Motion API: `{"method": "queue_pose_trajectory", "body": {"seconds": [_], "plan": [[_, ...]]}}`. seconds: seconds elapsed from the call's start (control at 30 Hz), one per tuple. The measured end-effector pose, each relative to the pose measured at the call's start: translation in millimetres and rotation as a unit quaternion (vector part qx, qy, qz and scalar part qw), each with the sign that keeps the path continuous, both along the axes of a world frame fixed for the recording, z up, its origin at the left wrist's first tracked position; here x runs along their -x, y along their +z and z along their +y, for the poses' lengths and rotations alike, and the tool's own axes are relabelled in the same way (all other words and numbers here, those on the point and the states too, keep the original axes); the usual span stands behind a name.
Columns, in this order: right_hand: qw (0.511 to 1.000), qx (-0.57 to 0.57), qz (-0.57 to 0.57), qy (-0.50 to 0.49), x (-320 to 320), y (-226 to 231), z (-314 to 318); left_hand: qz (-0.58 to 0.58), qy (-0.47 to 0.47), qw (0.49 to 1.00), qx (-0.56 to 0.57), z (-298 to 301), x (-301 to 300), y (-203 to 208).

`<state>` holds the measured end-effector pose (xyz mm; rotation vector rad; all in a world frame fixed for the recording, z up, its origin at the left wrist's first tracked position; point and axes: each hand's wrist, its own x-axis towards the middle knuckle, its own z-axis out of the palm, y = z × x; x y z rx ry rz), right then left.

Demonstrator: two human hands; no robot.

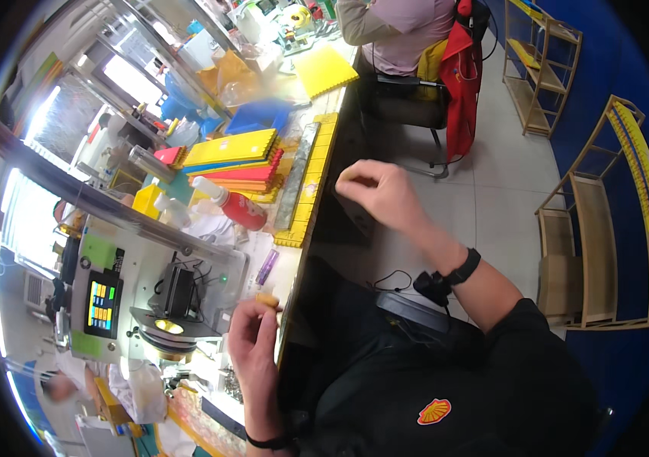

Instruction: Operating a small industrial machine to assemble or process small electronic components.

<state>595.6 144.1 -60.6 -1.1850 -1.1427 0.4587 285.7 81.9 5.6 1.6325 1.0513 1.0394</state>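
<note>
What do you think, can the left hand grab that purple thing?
Probably yes: the purple thing lies just beyond the left hand with nothing tall between, though that hand seems to hold a tan piece.

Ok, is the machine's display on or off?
On: the screen is lit, glowing blue, yellow and green against its dark background.

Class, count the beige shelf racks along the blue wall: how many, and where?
2: the nearer rack at the right, and the farther rack beyond it, at the upper right. Others may lie outside the view.
</note>
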Motion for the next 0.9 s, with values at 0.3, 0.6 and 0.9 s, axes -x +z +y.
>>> {"method": "queue_pose_trajectory", "body": {"seconds": [0.3,0.6,0.9], "plan": [[0.998,0.0,-0.022,-0.062,-6,-51,85,0.135,-0.01,0.988,-0.073,80,-60,-59],[0.99,-0.036,-0.086,-0.102,-4,-56,94,0.172,0.026,0.98,-0.101,85,-80,-69],[0.99,-0.027,-0.088,-0.111,6,-56,97,0.175,0.04,0.98,-0.081,90,-69,-78]]}}
